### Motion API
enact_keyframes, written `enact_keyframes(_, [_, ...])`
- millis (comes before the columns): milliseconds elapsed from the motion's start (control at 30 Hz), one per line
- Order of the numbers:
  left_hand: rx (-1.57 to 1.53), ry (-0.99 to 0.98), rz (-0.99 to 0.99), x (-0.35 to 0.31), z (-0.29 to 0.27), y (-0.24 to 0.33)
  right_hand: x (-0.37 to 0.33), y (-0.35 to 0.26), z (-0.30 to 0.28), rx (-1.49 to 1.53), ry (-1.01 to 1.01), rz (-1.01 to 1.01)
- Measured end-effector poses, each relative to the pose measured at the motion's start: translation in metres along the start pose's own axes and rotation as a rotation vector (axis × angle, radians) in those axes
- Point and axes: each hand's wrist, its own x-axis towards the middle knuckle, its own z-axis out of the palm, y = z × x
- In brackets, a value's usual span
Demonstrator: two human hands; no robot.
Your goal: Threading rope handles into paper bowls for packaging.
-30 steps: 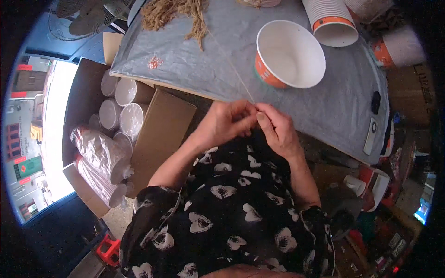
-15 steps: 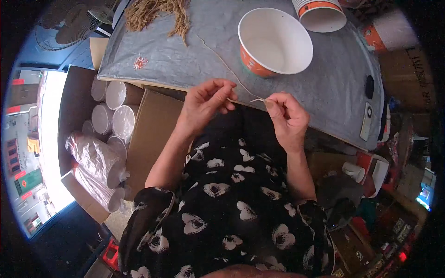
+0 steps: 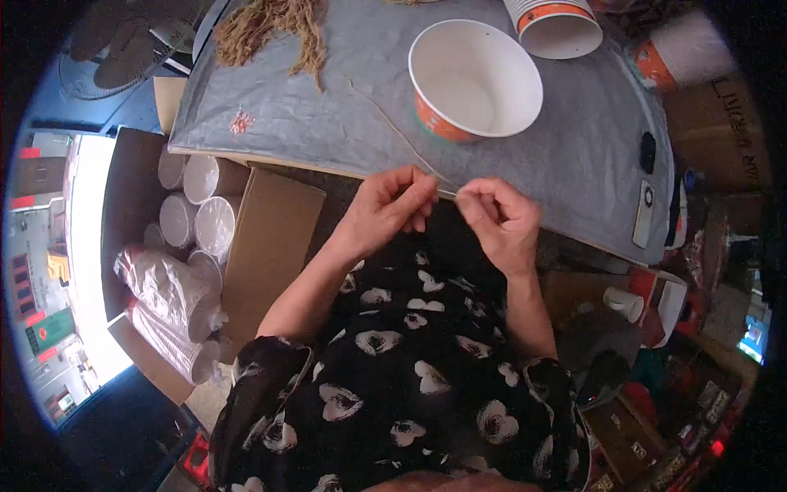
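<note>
A thin tan strand (image 3: 392,125) like dried plant fibre trails over the grey tabletop (image 3: 328,123) and comes down to my hands at its near edge. My left hand (image 3: 379,215) pinches it between thumb and forefinger. Close by on the right, my right hand (image 3: 507,225) has its fingertips closed on the strand too. A short pale stretch shows in the small gap between them. Beyond my hands stands a large white paper bucket (image 3: 479,74) with an orange lower side; I see nothing inside it. At the far left lies a bundle of similar tan strands (image 3: 275,37).
Stacked paper buckets (image 3: 561,33) lie at the far right. Small red and white bits (image 3: 242,122) rest near the table's left edge. A black object (image 3: 648,152) and a white remote (image 3: 643,215) lie right. An opened carton (image 3: 275,238) holds several wrapped cup stacks at left.
My left hand has moved right and slightly down, closer to my right hand. The stretch of strand between them is shorter. The whole view has shifted slightly.
</note>
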Motion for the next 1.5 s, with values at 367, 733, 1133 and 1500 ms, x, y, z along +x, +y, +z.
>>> enact_keyframes(367, [0.202,0.064,0.162,0.008,0.018,0.010,0.004,0.000,-0.017,0.150,-0.028,0.246])
enact_keyframes(733, [1.005,0.256,0.777,0.059,0.001,0.044,0.087,-0.067,-0.100,-0.188,0.200,0.042])
enact_keyframes(1133, [1.022,0.245,0.720,0.014,0.030,0.006,0.060,-0.035,-0.043,-0.236,-0.203,0.170])
enact_keyframes(1500, [1.041,0.219,0.726,0.009,0.028,0.000,0.053,-0.032,-0.036,-0.397,-0.281,0.197])
